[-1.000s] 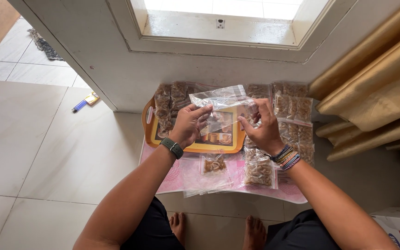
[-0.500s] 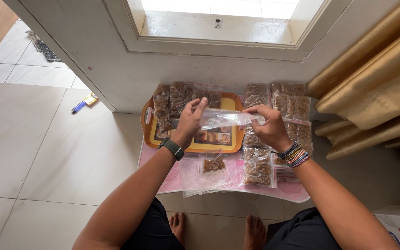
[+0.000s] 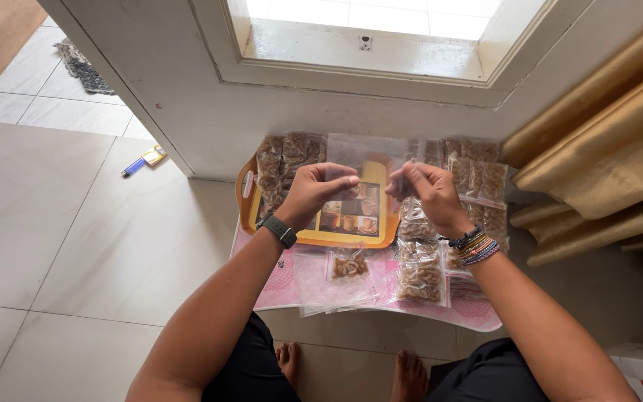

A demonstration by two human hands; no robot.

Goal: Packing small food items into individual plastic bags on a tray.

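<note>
- Since the earlier frames the clear plastic bag [image 3: 366, 152] has been turned from lying slantwise between the hands to hanging upright and flat, and both hands have come closer to each other at its lower edge.
- The left hand [image 3: 315, 192] is closed in a narrow pinch on the bag's lower left corner; the right hand [image 3: 424, 187] pinches the lower right edge in the same way. The bag looks empty and is held in the air above the orange tray [image 3: 314, 237].
- The tray lies on a pink mat [image 3: 292, 286] on the tiled floor [image 3: 76, 246], below a window sill [image 3: 351, 56].
- Filled snack packets [image 3: 283, 160] are stacked on the tray's left side, more packets [image 3: 478, 179] lie to the right, and two filled bags [image 3: 420, 274] sit on the mat near the person's feet.
- Doing this well seems to call for a light fingertip grip with thumbs and forefingers sliding against each other, so that the two thin layers part rather than crumple.
- Keeping the bag over the tray would let anything that drops land there, not on the floor.
- A gold curtain [image 3: 604, 141] hangs at the right, well apart from the hands.
</note>
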